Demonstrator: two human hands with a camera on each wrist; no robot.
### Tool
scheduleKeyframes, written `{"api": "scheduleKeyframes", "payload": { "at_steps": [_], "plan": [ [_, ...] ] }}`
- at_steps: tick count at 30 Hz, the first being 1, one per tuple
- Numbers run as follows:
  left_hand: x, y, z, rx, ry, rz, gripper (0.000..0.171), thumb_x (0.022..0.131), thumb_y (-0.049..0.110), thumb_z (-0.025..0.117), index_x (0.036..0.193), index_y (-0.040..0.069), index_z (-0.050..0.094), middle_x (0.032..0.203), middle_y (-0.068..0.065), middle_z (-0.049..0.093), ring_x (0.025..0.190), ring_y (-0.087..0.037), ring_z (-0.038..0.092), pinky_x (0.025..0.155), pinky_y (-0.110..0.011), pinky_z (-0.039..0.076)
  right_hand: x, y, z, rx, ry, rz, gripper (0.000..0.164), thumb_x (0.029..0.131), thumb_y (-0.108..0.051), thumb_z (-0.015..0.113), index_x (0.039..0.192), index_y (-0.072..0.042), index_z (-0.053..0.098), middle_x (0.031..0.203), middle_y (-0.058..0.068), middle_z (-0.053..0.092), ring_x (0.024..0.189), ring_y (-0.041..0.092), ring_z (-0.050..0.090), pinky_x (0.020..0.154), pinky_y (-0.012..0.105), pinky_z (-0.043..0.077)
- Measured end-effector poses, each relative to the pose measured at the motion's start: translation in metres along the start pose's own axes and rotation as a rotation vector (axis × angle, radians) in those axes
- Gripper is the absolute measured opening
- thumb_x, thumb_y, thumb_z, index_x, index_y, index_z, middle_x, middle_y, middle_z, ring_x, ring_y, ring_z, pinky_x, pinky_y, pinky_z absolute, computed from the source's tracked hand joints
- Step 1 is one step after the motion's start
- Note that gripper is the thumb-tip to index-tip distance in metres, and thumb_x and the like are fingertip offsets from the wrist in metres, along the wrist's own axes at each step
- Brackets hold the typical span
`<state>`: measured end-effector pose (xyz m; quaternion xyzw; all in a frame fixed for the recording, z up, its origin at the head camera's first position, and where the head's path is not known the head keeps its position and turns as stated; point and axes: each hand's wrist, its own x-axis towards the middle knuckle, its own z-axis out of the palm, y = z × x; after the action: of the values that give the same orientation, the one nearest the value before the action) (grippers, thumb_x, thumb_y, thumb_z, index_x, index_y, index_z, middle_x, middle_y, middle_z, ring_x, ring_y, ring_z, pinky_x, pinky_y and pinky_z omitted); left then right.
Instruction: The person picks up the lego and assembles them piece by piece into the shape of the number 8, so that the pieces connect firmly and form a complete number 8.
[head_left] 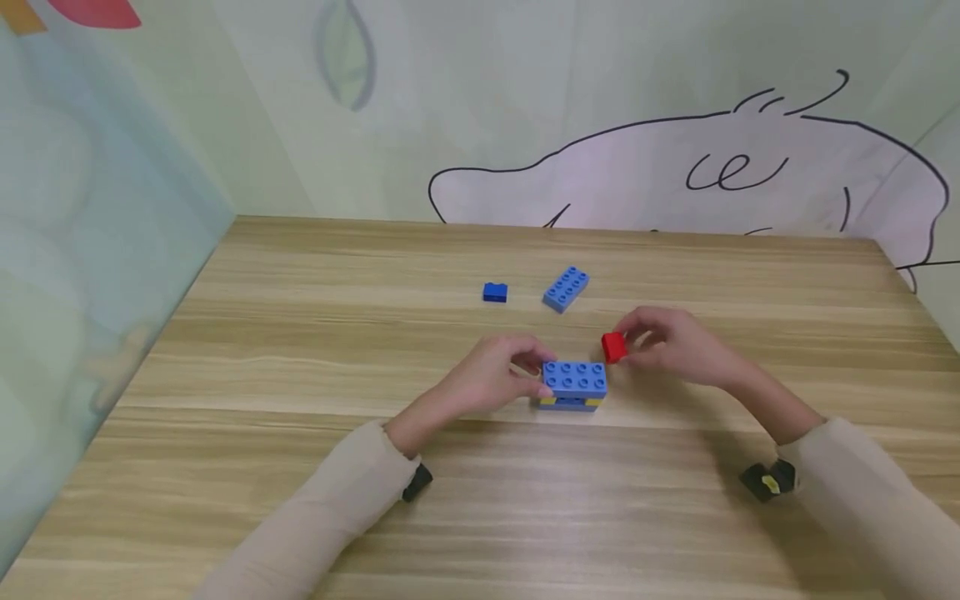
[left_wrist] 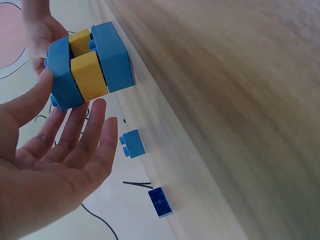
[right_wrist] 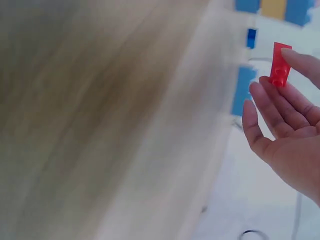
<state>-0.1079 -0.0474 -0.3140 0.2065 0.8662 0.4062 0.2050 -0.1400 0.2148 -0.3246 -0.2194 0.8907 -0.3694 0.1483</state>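
On the table stands a small stack of toy building bricks [head_left: 575, 380], with a light blue brick on top, yellow bricks between and blue at the base. My left hand [head_left: 491, 377] grips the stack's left end, thumb at the near side and fingers at the far side. In the left wrist view two yellow bricks [left_wrist: 90, 76] show between the blue layers, with a gap between them. Just right of the stack, my right hand [head_left: 667, 343] pinches a red brick [head_left: 614, 347] between thumb and fingers, its studs [right_wrist: 280, 77] visible in the right wrist view.
Beyond the hands lie a light blue brick [head_left: 566, 289], studs up, and a small dark blue brick [head_left: 495, 292]. The wood-grain table [head_left: 360, 292] ends at a wall [head_left: 480, 100] with line drawings. Dark wrist devices [head_left: 768, 481] sit under both cuffs.
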Motion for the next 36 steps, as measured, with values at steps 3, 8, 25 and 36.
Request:
{"api": "scheduleKeyframes", "payload": {
  "at_steps": [3,8,25,36],
  "plan": [
    [0.0,0.0,0.0,0.001,0.0,0.004,0.033,0.081,0.014,0.07,0.112,0.008,0.061,0.106,0.0,0.062,0.096,-0.012,0.057,0.08,-0.021,0.047,-0.01,-0.013,0.0,-0.013,-0.003,-0.042,0.029,0.079,-0.004,0.069,0.107,-0.004,0.061,0.099,0.004,0.061,0.089,0.019,0.056,0.076,0.032,0.051],
    [0.0,-0.001,0.001,-0.006,-0.003,0.011,0.033,0.081,0.013,0.07,0.112,0.008,0.062,0.106,-0.001,0.062,0.097,-0.013,0.057,0.08,-0.022,0.047,-0.019,-0.028,0.004,-0.064,0.025,-0.182,0.032,0.077,-0.008,0.073,0.107,-0.006,0.063,0.098,-0.001,0.061,0.084,0.015,0.054,0.073,0.032,0.051],
    [0.001,0.0,0.0,-0.013,-0.004,0.004,0.032,0.081,0.014,0.07,0.112,0.009,0.062,0.106,0.0,0.062,0.097,-0.013,0.057,0.08,-0.023,0.048,-0.024,-0.04,0.021,-0.109,0.092,-0.244,0.039,0.073,-0.002,0.075,0.109,0.0,0.062,0.102,0.004,0.063,0.085,0.014,0.058,0.074,0.032,0.052],
    [0.001,0.0,0.0,0.003,-0.005,0.007,0.032,0.081,0.014,0.07,0.111,0.01,0.062,0.105,0.001,0.062,0.097,-0.012,0.057,0.08,-0.023,0.048,-0.023,-0.039,0.023,-0.061,0.088,-0.243,0.038,0.075,-0.004,0.074,0.11,0.001,0.062,0.103,0.006,0.062,0.084,0.015,0.056,0.073,0.03,0.051]
  ]
}}
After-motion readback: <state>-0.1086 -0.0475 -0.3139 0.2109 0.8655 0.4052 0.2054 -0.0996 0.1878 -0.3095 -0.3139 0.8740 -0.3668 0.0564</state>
